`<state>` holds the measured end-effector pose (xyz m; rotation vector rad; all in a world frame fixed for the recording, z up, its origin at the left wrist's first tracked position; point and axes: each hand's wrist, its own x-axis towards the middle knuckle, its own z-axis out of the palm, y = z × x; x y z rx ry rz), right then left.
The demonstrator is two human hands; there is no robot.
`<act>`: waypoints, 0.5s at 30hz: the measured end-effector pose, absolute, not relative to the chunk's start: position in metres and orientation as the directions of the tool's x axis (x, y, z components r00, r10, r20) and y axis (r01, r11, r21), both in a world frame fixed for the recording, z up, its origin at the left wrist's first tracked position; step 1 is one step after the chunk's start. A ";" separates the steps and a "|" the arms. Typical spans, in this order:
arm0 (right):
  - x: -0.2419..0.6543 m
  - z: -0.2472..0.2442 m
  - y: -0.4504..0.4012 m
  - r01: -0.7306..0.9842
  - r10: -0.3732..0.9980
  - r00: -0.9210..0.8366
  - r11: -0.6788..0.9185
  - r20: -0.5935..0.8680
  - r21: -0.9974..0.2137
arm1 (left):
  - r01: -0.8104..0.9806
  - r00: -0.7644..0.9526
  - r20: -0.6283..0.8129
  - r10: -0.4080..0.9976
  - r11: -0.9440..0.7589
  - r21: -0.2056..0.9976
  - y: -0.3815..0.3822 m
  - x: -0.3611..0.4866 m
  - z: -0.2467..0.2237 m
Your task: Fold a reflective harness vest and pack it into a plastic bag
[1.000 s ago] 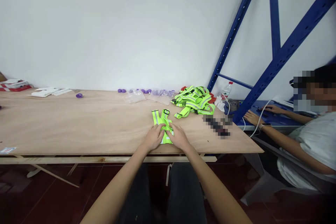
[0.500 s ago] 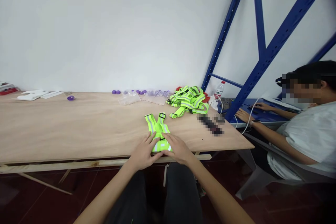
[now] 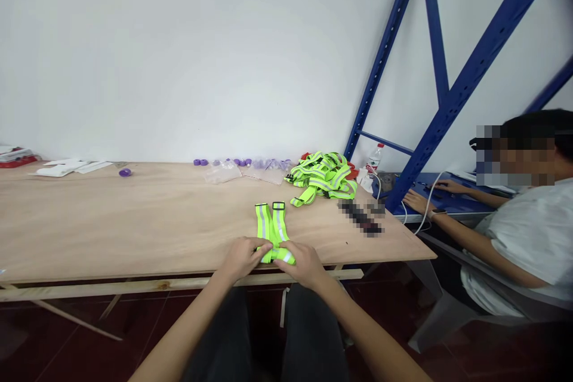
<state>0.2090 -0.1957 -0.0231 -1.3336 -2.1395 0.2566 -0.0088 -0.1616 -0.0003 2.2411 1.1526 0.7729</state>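
A neon yellow reflective strap vest (image 3: 279,228) with silver stripes and black buckles lies folded near the table's front edge. Its two upper straps stretch away from me, close together. My left hand (image 3: 244,258) pinches the vest's lower left side between thumb and fingers. On the lower right side, my right hand (image 3: 303,259) grips it the same way, thumb toward me. The fingers partly cover the vest's lower part. Beyond my hands to the right sits a tangled pile of similar reflective straps (image 3: 323,174), with some red material behind it.
Clear plastic bags (image 3: 224,171) and purple rolls (image 3: 200,162) lie along the wall. White papers (image 3: 67,168) and one purple roll (image 3: 125,172) are at left. A bottle (image 3: 374,158) stands by the blue metal frame (image 3: 441,113). At right a person (image 3: 514,233) sits at a blue desk.
Both hands have gone from lying flatter on the vest to pinching its sides. The vest's upper straps now stand closer together and straighter. The view has shifted slightly.
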 end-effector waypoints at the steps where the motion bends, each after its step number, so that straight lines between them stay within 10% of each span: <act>1: 0.207 -0.021 -0.193 0.745 0.876 -0.287 0.459 0.388 -0.484 | 0.560 0.442 0.244 0.863 -0.477 0.677 -0.157 -0.007 0.003; 15: 0.192 -0.019 -0.128 0.498 0.868 -0.016 0.437 0.496 -0.749 | 0.406 0.155 0.254 0.955 -0.296 0.865 -0.087 0.027 -0.002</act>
